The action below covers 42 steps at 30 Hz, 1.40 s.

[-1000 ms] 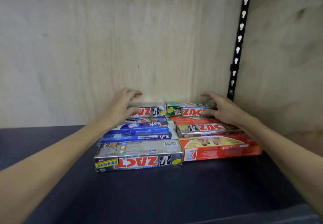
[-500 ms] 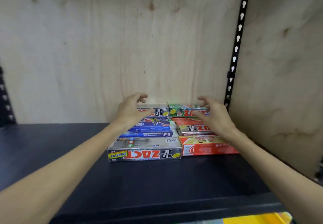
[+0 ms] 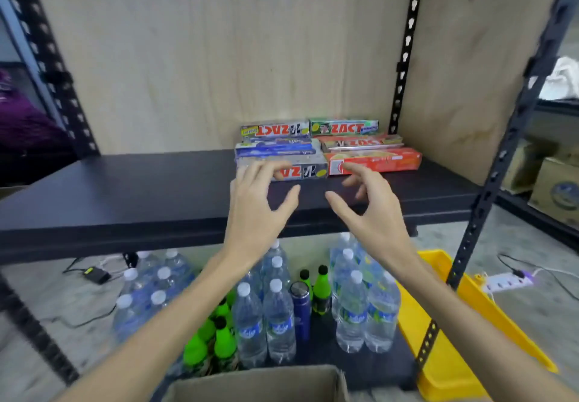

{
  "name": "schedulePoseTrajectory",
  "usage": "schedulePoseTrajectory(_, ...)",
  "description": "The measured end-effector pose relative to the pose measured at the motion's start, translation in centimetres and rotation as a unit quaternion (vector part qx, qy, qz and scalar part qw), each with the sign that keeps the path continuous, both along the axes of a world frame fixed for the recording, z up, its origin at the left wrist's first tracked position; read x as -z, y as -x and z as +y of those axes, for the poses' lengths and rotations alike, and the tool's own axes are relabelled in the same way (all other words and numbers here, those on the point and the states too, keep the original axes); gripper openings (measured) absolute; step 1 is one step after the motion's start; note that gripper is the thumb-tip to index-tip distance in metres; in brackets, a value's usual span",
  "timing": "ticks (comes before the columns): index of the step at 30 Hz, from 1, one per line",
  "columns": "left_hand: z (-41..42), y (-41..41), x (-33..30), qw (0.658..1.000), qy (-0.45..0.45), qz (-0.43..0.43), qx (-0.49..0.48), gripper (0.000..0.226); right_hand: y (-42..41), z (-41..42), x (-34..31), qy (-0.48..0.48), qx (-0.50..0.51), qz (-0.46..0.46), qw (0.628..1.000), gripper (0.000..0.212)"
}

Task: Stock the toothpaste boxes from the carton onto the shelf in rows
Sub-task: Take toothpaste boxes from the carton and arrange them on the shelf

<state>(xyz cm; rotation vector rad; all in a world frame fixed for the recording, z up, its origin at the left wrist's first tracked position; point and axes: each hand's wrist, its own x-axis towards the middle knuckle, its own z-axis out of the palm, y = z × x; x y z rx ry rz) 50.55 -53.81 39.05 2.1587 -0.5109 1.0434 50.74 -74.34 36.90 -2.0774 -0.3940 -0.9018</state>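
Left hand (image 3: 257, 204) and right hand (image 3: 372, 210) over shelf (image 3: 125, 188), fingers loosely spread, holding nothing. Toothpaste boxes (image 3: 326, 147) stacked in rows (carton (image 3: 260, 384) below).

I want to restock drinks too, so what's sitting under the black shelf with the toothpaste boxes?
Under the black shelf stand clear water bottles, green-capped bottles and a dark blue flask. A yellow tray sits beside them. Arms and the carton hide some.
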Motion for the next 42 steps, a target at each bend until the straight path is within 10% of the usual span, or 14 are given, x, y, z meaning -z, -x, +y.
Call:
schedulePoseTrajectory(5,1.6,7.2,10.4,1.0,0.003,-0.027,0.007,0.023,8.3,3.4,9.6,-0.015,-0.023,0.027,0.999,0.04)
schedulePoseTrajectory(16,9.7,13.9,34.6,0.939,-0.012,0.342,-0.039,0.046,15.1,5.8,35.7,-0.003,-0.017,0.346,0.938,0.058)
schedulePoseTrajectory(31,13.0,16.8,49.3,0.737,-0.098,0.663,0.091,0.046,16.6,3.9,48.9,0.274,-0.154,0.679,0.664,0.095)
schedulePoseTrajectory(35,14.0,17.4,51.5,0.678,-0.118,0.716,0.117,0.033,16.6,3.5,49.7,0.269,-0.138,0.667,0.681,0.083)
schedulePoseTrajectory(42,15.9,18.2,53.1,0.676,-0.148,0.71,0.128,0.037,16.3,3.4,50.0,0.189,-0.158,0.647,0.722,0.065)
